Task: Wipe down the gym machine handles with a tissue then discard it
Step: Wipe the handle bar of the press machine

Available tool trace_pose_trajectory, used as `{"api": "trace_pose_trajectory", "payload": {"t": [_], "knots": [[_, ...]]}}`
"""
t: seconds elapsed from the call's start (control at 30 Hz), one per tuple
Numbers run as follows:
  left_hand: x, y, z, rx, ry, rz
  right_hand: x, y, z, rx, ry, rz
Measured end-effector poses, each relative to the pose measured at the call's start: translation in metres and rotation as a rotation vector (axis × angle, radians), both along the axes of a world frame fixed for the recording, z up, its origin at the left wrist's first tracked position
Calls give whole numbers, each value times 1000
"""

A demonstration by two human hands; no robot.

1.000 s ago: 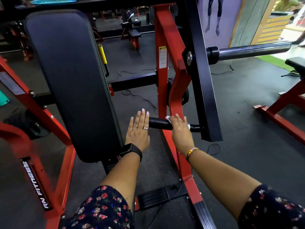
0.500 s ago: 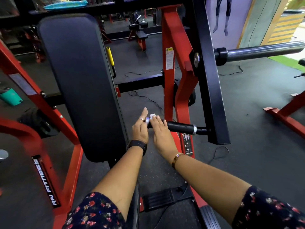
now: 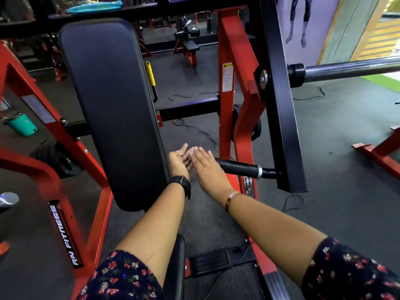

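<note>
**A:** So how far along is the wiping?

**B:** Starting from the left, a teal container (image 3: 19, 126) stands on the floor near its left edge. Whether it is a bin I cannot tell. Past the back pad (image 3: 112, 109), the left hand (image 3: 179, 162) is turned palm to the right, with its fingers straight and loosely together.

**A:** And the tissue?

**B:** The tissue (image 3: 194, 148) shows as a white scrap between the two hands, under the tips of the right hand (image 3: 205, 167). That hand's fingers lie nearly straight over it. Any pinch underneath is hidden, so I cannot tell.

**A:** The handle?

**B:** The handle (image 3: 238, 167) juts out just right of that hand, with no hand round it. I'd judge this one wiped. Discarding is left, and perhaps other handles.
</note>
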State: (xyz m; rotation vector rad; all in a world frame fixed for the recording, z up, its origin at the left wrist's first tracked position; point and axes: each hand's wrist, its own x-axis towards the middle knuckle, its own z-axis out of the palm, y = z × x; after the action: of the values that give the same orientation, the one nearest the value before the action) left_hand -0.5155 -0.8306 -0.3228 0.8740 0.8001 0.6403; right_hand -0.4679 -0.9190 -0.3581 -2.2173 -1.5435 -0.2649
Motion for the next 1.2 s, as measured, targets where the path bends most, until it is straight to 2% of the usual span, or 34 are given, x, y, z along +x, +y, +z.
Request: {"api": "trace_pose_trajectory", "payload": {"t": [0.1,0.17,0.23,0.37,0.43,0.5,0.57,0.63,0.7,0.83,0.9,1.07,1.2], "knots": [[0,4,-2,-39,-6,2,4,-24,-32,2,-266,114],[0,2,-2,-13,23,-4,7,-24,-35,-29,-309,108],[1,-4,-2,30,26,-6,6,-14,-21,-21,-212,30],[6,-16,1,187,62,-67,11,10,14,3,147,-170],[4,-20,-5,448,206,-201,17,8,16,29,209,-206],[-2,-20,-17,903,352,-360,24,-8,5,16,163,-195],[-7,-16,-27,1312,517,-419,33,-33,-13,60,45,-186],[-11,-12,-30,1569,714,-428,40,-61,-30,90,-25,-238],[-14,-10,-32,1708,872,-460,45,-76,-38,77,-56,-359],[-14,-16,-31,1778,1016,-500,38,-60,-20,-18,96,-574],[-14,-19,-31,1778,1051,-502,29,-41,-7,-66,186,-596],[-15,-25,-34,1759,1157,-426,-3,-10,4,2,263,-247],[-19,-31,-31,1695,1119,-457,1,-47,-37,88,46,-240]]}}
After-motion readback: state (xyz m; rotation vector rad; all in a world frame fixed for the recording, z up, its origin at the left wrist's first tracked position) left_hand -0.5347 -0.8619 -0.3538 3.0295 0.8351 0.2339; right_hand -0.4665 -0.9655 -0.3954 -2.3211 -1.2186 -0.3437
